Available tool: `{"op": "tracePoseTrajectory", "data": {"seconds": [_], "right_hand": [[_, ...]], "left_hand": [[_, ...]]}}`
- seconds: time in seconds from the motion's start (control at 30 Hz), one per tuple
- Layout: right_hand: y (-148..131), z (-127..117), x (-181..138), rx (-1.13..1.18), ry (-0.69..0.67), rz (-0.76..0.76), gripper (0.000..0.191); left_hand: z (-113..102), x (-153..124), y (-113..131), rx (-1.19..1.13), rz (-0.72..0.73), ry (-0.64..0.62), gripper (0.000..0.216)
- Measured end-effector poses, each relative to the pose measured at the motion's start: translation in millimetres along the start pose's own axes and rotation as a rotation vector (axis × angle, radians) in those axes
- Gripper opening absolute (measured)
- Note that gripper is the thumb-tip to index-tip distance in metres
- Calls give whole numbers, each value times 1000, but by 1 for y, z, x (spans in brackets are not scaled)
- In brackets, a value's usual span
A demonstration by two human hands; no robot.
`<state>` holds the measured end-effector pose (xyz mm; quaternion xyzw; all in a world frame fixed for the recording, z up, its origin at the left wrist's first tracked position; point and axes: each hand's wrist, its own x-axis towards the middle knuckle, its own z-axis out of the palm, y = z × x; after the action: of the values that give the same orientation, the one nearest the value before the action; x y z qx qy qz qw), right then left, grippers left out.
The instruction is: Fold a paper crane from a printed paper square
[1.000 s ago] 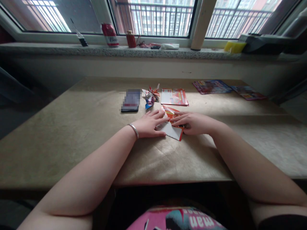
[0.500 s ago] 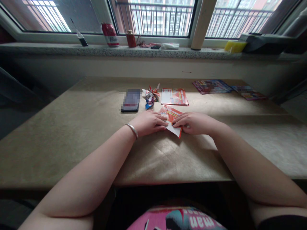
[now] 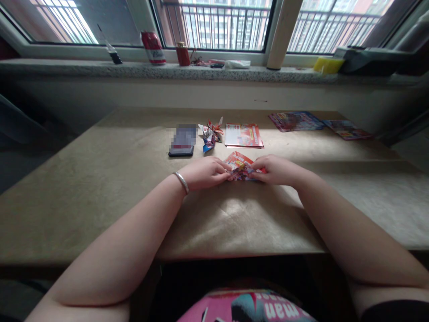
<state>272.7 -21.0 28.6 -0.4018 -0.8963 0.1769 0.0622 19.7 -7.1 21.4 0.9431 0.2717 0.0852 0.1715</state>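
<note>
A red and multicoloured printed sheet of paper (image 3: 238, 160) is between my hands on the table, its near part folded up toward me. My left hand (image 3: 209, 172) pinches the left side of the paper between thumb and fingers. On the right side, my right hand (image 3: 273, 170) grips the sheet the same way. Just beyond lies a small stack of red and white printed sheets (image 3: 244, 135). Left of that stack sits a folded paper star shape (image 3: 211, 135) with pointed, colourful arms.
A dark phone (image 3: 182, 141) lies left of the folded paper. Colourful printed sheets (image 3: 296, 121) lie at the back right of the table (image 3: 100, 188). On the windowsill (image 3: 130, 71) stand a red can (image 3: 153, 48), a red bottle (image 3: 182, 54) and a yellow object (image 3: 328, 65).
The paper's near edge has been lifted and turned, so its colourful printed side shows where a white corner lay. Both hands have gone from lying flat on it to pinching its sides.
</note>
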Motion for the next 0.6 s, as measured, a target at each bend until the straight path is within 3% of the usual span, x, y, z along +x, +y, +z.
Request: {"op": "tracePoseTrajectory", "data": {"seconds": [0.1, 0.2, 0.27, 0.43, 0.6], "right_hand": [[-3, 0, 1, 16, 6, -37, 27], [-6, 2, 3, 36, 28, 53, 28], [-6, 6, 6, 41, 92, 129, 25], [1, 22, 16, 60, 354, 145, 19], [10, 30, 25, 52, 376, 212, 21]], "left_hand": [[3, 1, 2, 101, -144, 58, 43], [10, 2, -1, 220, -305, 115, 44], [13, 3, -3, 229, -324, 117, 47], [18, 6, -3, 135, -320, 140, 53], [23, 10, -3, 45, -297, 200, 51]]}}
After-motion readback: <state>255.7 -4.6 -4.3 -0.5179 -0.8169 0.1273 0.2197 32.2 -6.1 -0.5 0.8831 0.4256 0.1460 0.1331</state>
